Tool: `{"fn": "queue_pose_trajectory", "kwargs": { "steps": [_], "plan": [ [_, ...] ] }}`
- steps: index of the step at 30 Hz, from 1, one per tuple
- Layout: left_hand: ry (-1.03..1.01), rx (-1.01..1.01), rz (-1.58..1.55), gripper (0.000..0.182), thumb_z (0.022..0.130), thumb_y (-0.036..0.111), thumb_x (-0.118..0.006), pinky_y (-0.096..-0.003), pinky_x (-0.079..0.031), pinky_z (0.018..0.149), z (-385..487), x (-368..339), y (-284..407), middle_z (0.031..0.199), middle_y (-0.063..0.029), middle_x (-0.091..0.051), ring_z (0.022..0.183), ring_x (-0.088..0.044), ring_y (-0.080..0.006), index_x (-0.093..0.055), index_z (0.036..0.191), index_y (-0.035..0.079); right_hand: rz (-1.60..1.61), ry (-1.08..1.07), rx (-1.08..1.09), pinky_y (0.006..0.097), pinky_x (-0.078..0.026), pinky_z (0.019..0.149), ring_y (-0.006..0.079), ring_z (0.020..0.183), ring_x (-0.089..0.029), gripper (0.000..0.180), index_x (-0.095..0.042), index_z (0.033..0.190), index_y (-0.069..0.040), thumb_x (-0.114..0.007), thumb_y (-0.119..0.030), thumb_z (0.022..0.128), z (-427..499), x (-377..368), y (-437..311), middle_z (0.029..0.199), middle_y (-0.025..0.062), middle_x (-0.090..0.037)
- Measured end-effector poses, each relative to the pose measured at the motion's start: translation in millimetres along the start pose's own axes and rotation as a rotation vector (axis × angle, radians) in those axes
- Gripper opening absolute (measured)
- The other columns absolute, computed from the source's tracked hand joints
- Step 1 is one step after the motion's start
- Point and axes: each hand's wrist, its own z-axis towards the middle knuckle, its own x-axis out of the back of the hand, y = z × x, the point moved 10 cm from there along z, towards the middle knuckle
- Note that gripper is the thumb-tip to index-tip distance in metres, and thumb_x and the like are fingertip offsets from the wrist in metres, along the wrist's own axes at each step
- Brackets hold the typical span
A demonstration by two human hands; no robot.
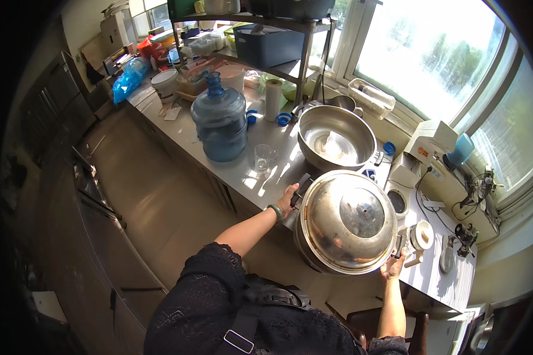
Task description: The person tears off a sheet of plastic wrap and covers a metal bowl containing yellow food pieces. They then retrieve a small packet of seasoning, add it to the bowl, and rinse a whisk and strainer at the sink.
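A large steel steamer pot (308,255) with a domed metal lid (320,217) is in front of me, overlapping the counter's front edge in the view. A round glass window is set into the top of the lid. My left hand (288,202) grips the pot's black side handle (303,188), and a green bangle circles that wrist. On the opposite side, my right hand (393,266) holds the other handle (399,246). Just behind the lidded pot, an uncovered steel pot (313,140) stands on the metal counter (231,175), with sunlight inside it.
A blue water jug (220,124) and a glass mug (262,157) stand left of the pots. A glass pot with a white lid (423,235) sits on the right-hand white tabletop (444,288). A shelf rack (306,57) rises behind. A dark chair (364,319) stands below right.
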Motion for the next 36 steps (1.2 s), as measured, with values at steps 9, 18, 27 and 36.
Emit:
{"fn": "queue_pose_trajectory", "kwargs": {
  "steps": [9, 18, 27, 36],
  "plan": [
    [0.195, -0.131, -0.21, 0.065, 0.085, 0.071, -0.055, -0.0315, -0.043, 0.086, -125, 81, 37, 0.105, -0.0007, -0.062, 0.088, -0.056, -0.0115, -0.057, 0.125, 0.02, -0.106, -0.24, -0.089, 0.0439, -0.039, 0.108, 0.025, 0.126, -0.05, 0.053, -0.056, 0.116, -0.011, -0.06, -0.058, 0.091, -42, -150, -22, 0.125, 0.0073, -0.059],
    [0.493, -0.517, -0.507, 0.067, 0.089, 0.061, -0.058, -0.0392, -0.05, 0.093, -396, 325, 153, 0.116, -0.0105, -0.063, 0.11, -0.059, -0.0231, -0.053, 0.136, 0.015, -0.146, -0.637, -0.376, 0.044, -0.035, 0.11, 0.027, 0.129, -0.048, 0.059, -0.05, 0.132, -0.009, -0.052, -0.056, 0.096, -81, -428, 188, 0.136, 0.0122, -0.055],
    [0.975, -0.84, -0.49, 0.088, 0.09, 0.074, -0.039, -0.0399, -0.047, 0.096, -814, 582, 154, 0.12, -0.0146, -0.066, 0.111, -0.061, -0.029, -0.055, 0.132, -0.002, -0.378, -1.115, -0.665, 0.0385, -0.04, 0.102, 0.0185, 0.115, -0.055, 0.062, -0.048, 0.138, -0.006, -0.043, -0.055, 0.1, -277, -766, 585, 0.126, 0.0053, -0.061],
    [1.761, -0.981, -0.815, 0.084, 0.087, 0.07, -0.049, -0.0488, -0.042, 0.104, -1138, 658, -30, 0.146, -0.0181, -0.044, 0.131, -0.045, -0.0352, -0.047, 0.143, 0.007, -0.782, -1.611, -1.005, 0.0338, -0.037, 0.098, 0.0182, 0.112, -0.046, 0.074, -0.049, 0.138, -0.005, -0.051, -0.064, 0.093, -561, -939, 865, 0.125, 0.0059, -0.053]
  ]
}}
